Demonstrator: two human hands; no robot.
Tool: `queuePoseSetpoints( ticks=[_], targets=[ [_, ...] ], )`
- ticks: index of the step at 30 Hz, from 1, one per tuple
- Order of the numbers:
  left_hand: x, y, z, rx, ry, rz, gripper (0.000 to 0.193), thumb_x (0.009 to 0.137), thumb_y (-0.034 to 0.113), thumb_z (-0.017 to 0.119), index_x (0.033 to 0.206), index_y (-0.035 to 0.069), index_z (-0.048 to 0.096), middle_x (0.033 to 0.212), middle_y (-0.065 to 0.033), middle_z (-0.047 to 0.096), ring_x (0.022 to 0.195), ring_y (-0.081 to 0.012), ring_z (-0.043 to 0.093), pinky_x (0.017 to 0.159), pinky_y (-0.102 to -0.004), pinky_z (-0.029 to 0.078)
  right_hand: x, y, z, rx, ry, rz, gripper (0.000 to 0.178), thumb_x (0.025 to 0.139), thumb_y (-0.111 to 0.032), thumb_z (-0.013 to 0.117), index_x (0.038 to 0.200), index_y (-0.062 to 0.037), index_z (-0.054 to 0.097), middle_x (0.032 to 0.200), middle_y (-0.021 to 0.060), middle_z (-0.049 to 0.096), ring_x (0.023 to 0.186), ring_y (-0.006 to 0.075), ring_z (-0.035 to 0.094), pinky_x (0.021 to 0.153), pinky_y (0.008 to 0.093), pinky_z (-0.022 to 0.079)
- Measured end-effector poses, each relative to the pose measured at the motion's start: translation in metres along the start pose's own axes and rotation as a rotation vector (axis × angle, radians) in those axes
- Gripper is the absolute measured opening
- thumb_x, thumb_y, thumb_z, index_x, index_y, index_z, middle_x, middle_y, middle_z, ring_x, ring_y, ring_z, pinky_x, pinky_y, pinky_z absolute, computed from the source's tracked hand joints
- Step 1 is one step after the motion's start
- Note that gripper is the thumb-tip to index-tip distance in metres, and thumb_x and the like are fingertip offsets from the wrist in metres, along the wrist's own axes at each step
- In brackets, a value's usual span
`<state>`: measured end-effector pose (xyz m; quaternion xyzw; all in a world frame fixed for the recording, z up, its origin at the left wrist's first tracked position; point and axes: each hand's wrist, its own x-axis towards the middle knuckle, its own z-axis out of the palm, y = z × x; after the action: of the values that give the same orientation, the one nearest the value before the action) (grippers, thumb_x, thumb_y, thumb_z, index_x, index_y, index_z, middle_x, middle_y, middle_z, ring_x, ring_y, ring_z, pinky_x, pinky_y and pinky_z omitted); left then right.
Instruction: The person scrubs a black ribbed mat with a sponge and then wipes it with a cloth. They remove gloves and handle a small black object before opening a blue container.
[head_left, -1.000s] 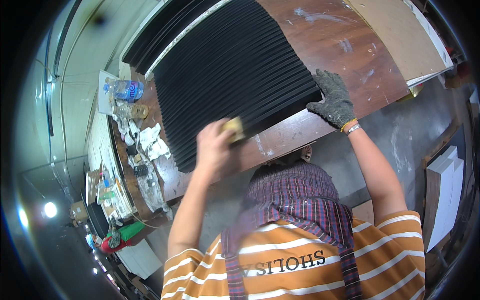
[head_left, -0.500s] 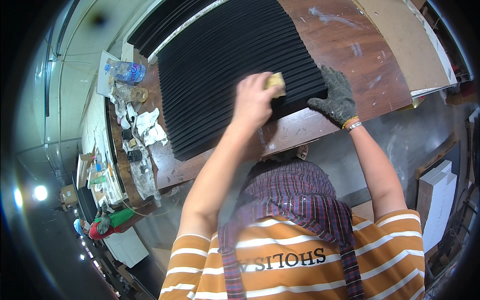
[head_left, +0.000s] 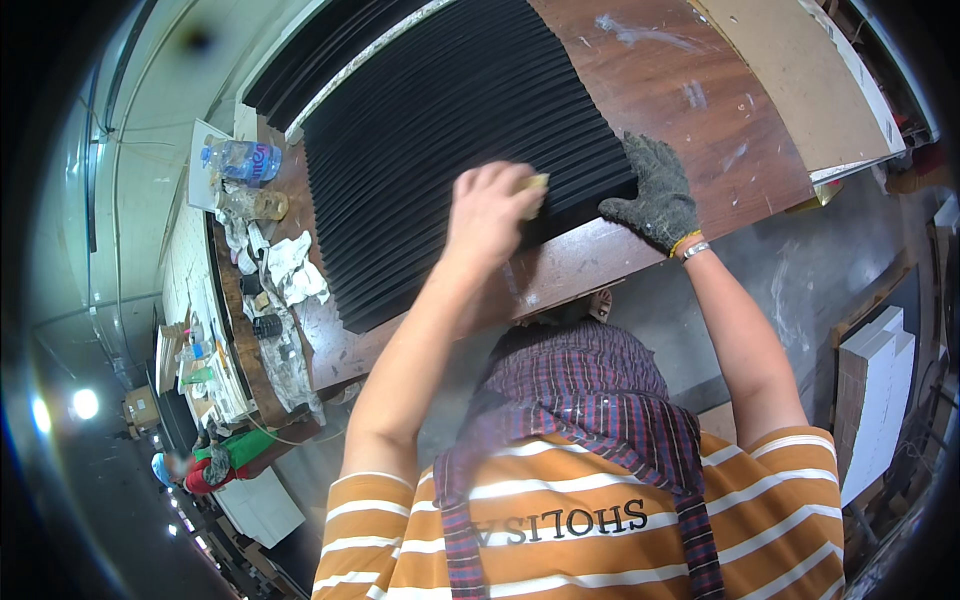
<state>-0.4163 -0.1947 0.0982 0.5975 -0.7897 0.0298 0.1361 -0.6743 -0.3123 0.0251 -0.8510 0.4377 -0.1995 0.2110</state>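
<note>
Hand positions at the black ridged panel

The black ridged panel (head_left: 420, 150) lies on the brown tabletop (head_left: 690, 130), beside its near edge, with the ridges running side to side. The bare left hand (head_left: 488, 212) is over the panel, toward the near side. Its fingers and thumb are closed around a small yellowish block (head_left: 535, 196), which is partly hidden by the fingers; whether the block touches the ridges cannot be told. The right hand (head_left: 655, 192), in a dark grey glove, is placed at the near right corner of the panel. Its thumb is spread away from the fingers: thumb along the near edge, fingers along the right end. To the left of the panel, a crumpled white cloth (head_left: 292, 268) and a clear bottle (head_left: 243, 160) lie on the tabletop side
</note>
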Motion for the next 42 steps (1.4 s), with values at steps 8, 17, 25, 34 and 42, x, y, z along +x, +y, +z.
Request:
queuePoseSetpoints(
  ticks=[8,17,25,34,42],
  targets=[
    [-0.077,-0.043,-0.065,0.228,-0.130,-0.315,0.030,0.081,0.008,0.070,0.108,0.017,0.079,0.120,-0.0045,0.068,0.120,-0.0273,0.058,0.099,-0.0479,0.043,-0.002,0.002,0.006,-0.001,0.045,0.002,0.101,0.071,-0.054,0.084,0.151,-0.0057,0.046,0.157,0.0180,0.046,0.148,0.0362,0.037,0.126,0.0471,0.022],
    [-0.013,0.021,-0.011,-0.012,-0.019,-0.066,0.039,0.077,0.004,0.068,0.113,0.018,0.075,0.133,-0.0092,0.062,0.128,-0.0303,0.055,0.107,-0.0499,0.041,0.004,0.004,0.007,-0.060,-0.006,-0.010,0.103,0.068,-0.048,0.089,0.151,-0.0040,0.046,0.154,0.0213,0.048,0.145,0.0404,0.039,0.124,0.0488,0.026],
    [-0.261,-0.105,-0.105,0.401,-0.323,-0.774,0.059,0.071,-0.009,0.063,0.121,0.019,0.075,0.134,-0.0077,0.064,0.127,-0.0332,0.056,0.105,-0.0480,0.045,0.003,0.000,0.007,-0.028,-0.004,0.004,0.102,0.067,-0.038,0.092,0.152,-0.0062,0.046,0.153,0.0188,0.049,0.146,0.0392,0.039,0.124,0.0477,0.026],
    [-0.206,-0.077,-0.071,0.190,0.002,-0.566,0.045,0.076,-0.004,0.064,0.114,0.016,0.076,0.133,-0.0098,0.064,0.128,-0.0315,0.055,0.111,-0.0519,0.039,0.004,-0.002,0.007,-0.004,0.004,-0.045,0.094,0.070,-0.033,0.089,0.150,-0.0064,0.048,0.151,0.0181,0.052,0.143,0.0376,0.041,0.124,0.0478,0.026],
    [-0.301,-0.139,-0.116,0.320,-0.179,-0.760,0.042,0.072,-0.007,0.067,0.106,0.014,0.080,0.127,-0.0106,0.068,0.121,-0.0327,0.059,0.104,-0.0466,0.045,0.004,0.017,0.028,0.253,0.117,0.084,0.069,0.089,-0.031,0.074,0.148,-0.0051,0.051,0.151,0.0172,0.053,0.142,0.0367,0.043,0.123,0.0461,0.027]
  ],
)
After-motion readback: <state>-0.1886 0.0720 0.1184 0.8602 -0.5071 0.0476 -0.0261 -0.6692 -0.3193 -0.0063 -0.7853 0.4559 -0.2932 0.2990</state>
